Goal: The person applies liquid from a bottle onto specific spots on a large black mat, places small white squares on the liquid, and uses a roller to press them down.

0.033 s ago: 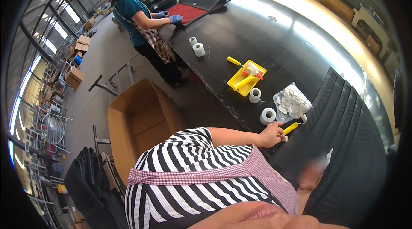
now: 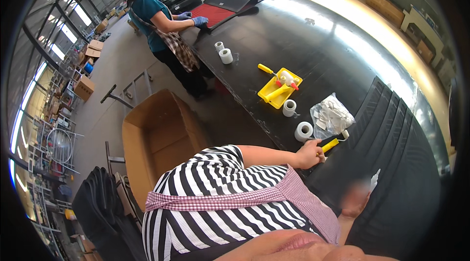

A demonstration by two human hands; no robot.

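My left hand (image 2: pixel 308 155) rests at the near edge of the black table. Its fingers are closed, with a small whitish bit at the fingertips that I cannot make out. Beside the fingertips lies a small roller with a yellow handle (image 2: pixel 330 145) and a white head. Lower right, my right hand (image 2: pixel 356 201) is partly smeared, its fingers wrapped round something white with a pointed tip (image 2: pixel 375 179). Beneath and around it spread black ribbed mats (image 2: pixel 391 158), overlapping in layers. Just beyond my left hand stands a white roll (image 2: pixel 303 131), next to a clear bag of white pieces (image 2: pixel 333 116).
A yellow tray (image 2: pixel 267 95) with rollers lies farther along the table, near another white roll (image 2: pixel 289 108). Two more rolls (image 2: pixel 225 56) stand beyond. A co-worker in gloves (image 2: pixel 199 22) handles a red mat (image 2: pixel 215 14). A large open carton (image 2: pixel 161 134) stands left of me.
Both hands hold nearly the same places. The things on the table appear very slightly farther left in the view.
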